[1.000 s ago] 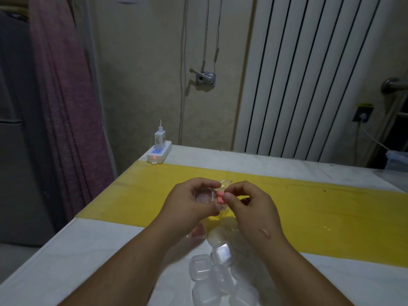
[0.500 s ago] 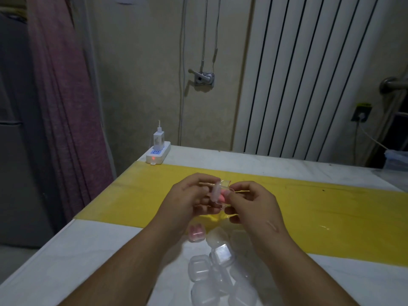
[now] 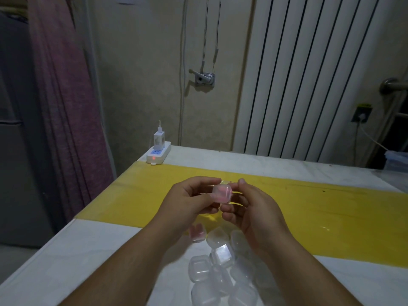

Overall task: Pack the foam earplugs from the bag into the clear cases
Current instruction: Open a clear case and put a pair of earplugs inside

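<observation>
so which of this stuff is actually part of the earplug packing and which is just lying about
Job: held case with pink earplugs, pinched by left hand and right hand; second filled case; pile of empty cases.
Lying about: power strip, charger, curtain, radiator.

- Held case [image 3: 221, 193]: clear smooth plastic, tinted pink from within.
- Clear cases [image 3: 199, 267] by the table's [image 3: 88, 250] near edge: translucent glossy plastic.
- Yellow band [image 3: 331, 217]: smooth, slight sheen.
- Power strip [image 3: 159, 153], far left corner: white plastic.
- Curtain [image 3: 64, 107]: matt cloth.

A home room: radiator [image 3: 309, 74], curtain [image 3: 64, 96], power strip [image 3: 159, 154].
</observation>
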Demonstrator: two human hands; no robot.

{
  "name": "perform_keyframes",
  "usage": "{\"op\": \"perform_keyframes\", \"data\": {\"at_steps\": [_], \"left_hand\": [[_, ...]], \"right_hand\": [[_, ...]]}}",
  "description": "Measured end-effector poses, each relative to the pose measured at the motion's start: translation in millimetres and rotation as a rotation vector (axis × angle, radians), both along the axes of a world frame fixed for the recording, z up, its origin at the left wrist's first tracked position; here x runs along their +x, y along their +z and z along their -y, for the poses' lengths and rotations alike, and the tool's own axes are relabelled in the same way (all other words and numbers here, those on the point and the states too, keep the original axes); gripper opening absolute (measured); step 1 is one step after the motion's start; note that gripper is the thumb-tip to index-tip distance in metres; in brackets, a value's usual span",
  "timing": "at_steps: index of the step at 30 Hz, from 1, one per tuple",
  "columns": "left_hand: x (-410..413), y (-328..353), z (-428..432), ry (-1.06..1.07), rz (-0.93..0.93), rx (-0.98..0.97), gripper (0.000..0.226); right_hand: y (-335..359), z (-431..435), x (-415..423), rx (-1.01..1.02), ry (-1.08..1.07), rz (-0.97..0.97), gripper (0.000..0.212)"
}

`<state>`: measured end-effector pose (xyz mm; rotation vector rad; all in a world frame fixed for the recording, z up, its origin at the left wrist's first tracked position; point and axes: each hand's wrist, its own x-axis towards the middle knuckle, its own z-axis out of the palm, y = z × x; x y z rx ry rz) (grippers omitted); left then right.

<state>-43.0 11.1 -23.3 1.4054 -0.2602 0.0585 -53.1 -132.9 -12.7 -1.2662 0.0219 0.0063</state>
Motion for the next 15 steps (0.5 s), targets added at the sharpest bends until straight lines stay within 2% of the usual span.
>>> {"op": "perform_keyframes", "data": {"at_steps": [15], "left_hand": [[0.4, 0.0, -1.2, -0.021, -0.014, -0.047, 0.029]], "right_hand": [[-1.3, 0.6, -0.6, -0.116, -0.054, 0.021, 0.011]]}}
